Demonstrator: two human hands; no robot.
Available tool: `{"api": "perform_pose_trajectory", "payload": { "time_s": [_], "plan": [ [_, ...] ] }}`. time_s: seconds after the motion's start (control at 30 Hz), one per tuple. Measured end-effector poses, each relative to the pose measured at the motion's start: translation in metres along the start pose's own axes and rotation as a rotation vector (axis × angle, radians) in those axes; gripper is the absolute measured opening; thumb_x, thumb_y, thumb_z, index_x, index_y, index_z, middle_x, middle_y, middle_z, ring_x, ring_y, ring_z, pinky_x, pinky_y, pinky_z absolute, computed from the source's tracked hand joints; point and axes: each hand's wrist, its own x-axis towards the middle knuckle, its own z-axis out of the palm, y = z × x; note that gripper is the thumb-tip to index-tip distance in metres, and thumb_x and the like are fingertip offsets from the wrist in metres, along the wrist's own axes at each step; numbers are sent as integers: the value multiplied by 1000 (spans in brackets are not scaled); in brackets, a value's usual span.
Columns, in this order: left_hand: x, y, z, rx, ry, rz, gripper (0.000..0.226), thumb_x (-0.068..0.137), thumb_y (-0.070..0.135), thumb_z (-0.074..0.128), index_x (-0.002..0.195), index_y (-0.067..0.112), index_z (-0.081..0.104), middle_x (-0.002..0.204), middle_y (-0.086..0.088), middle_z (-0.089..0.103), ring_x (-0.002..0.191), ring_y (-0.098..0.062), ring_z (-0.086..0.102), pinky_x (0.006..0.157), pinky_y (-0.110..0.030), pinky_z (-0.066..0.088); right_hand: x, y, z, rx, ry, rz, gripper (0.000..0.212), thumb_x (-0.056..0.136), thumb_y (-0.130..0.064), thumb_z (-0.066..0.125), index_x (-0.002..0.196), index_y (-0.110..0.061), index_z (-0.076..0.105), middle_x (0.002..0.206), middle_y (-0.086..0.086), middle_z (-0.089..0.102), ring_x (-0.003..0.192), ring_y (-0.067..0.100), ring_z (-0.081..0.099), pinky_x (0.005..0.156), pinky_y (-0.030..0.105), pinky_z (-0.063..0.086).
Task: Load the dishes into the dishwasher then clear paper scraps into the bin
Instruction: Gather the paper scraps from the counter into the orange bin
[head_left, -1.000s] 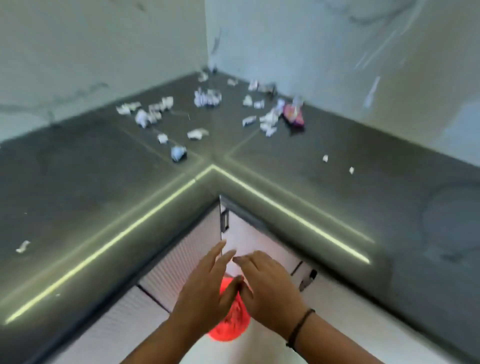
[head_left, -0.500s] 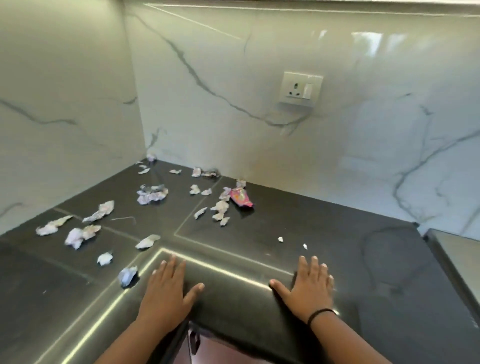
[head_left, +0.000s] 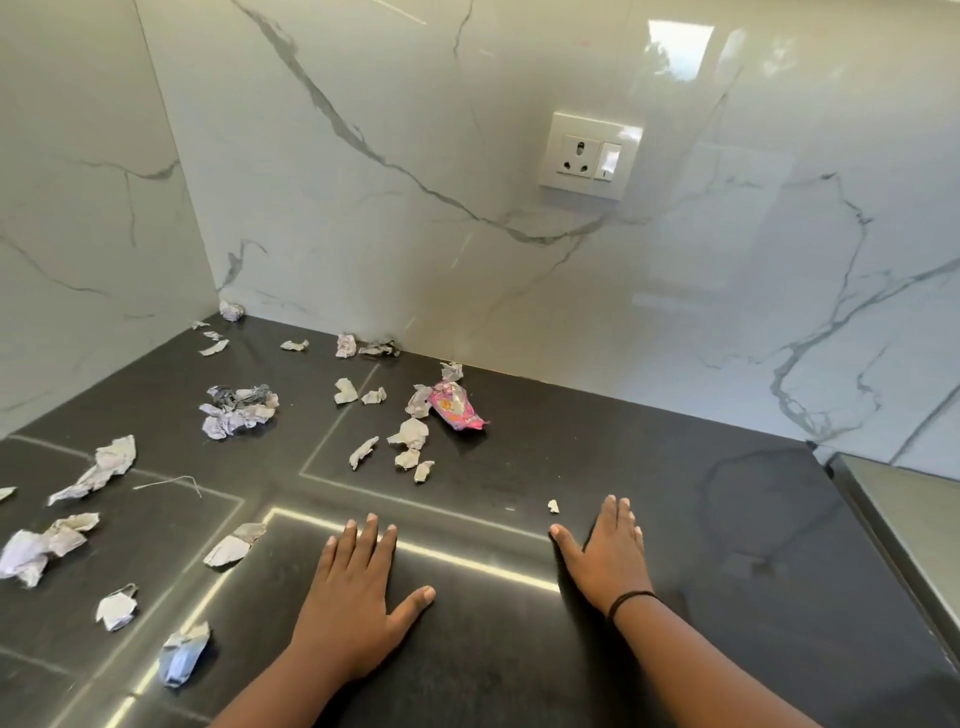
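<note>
Left hand (head_left: 353, 597) laid flat on dark countertop (head_left: 675, 519), fingers straight, thumb spread toward 3 o'clock; nothing held. Right hand (head_left: 608, 551) laid flat likewise, fingers together, black band (head_left: 631, 601) worn on wrist. Small paper fragment (head_left: 553, 505) located just beside right fingertips, at 10 o'clock. Paper scraps (head_left: 236, 410) scattered over countertop from 9 to 12 o'clock of left hand, well apart from both hands. Pink wrapper (head_left: 457, 408) lying among scraps at 12 o'clock. Wall socket (head_left: 589, 155) mounted on marble backsplash (head_left: 363, 208).
</note>
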Motion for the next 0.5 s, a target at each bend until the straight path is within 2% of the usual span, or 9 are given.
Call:
{"api": "perform_pose_trajectory", "payload": {
  "time_s": [0.1, 0.2, 0.27, 0.33, 0.4, 0.5],
  "plan": [
    [11, -2, 0, -19, 5, -7, 111, 64, 89, -7, 154, 24, 3, 160, 0, -9, 142, -15, -21, 108, -29, -25, 21, -27, -1, -62, -41, -118, 47, 99, -24, 36, 142, -5, 31, 150, 14, 29, 138, 28, 29, 114, 35, 27],
    [25, -1, -1, -12, 17, -21, 106, 67, 87, -3, 154, 25, 2, 160, 1, -9, 145, -17, -17, 112, -32, -20, 27, -54, -5, -221, -108, -211, 47, 96, -2, 33, 143, -4, 32, 147, 11, 35, 133, 27, 39, 104, 35, 40],
    [36, 3, -1, -8, 19, -38, 104, 68, 87, -2, 153, 26, -2, 160, 1, -14, 145, -18, -19, 112, -34, -19, 25, -65, -5, -352, -132, -291, 42, 97, -1, 35, 139, -5, 41, 142, 12, 43, 126, 29, 48, 100, 36, 44],
    [49, 7, -2, -17, 36, -60, 99, 73, 85, 3, 153, 27, -6, 159, 1, -18, 143, -17, -25, 113, -35, -20, 20, -72, -6, -439, -160, -354, 35, 96, -2, 37, 127, -6, 54, 129, 15, 54, 116, 32, 56, 95, 39, 48],
    [70, 10, -2, -24, 68, -78, 94, 79, 83, 15, 153, 27, -6, 159, -1, -19, 142, -20, -27, 115, -38, -17, 22, -78, -6, -454, -185, -397, 28, 94, -2, 40, 115, -5, 59, 118, 15, 56, 108, 33, 57, 90, 41, 49],
    [102, 13, 1, -20, 100, -109, 94, 81, 79, 23, 153, 25, -5, 159, -5, -19, 143, -25, -25, 117, -44, -12, 40, -85, -3, -365, -143, -480, 26, 95, -6, 41, 108, -8, 63, 113, 11, 57, 103, 28, 56, 89, 37, 49]
  ]
}}
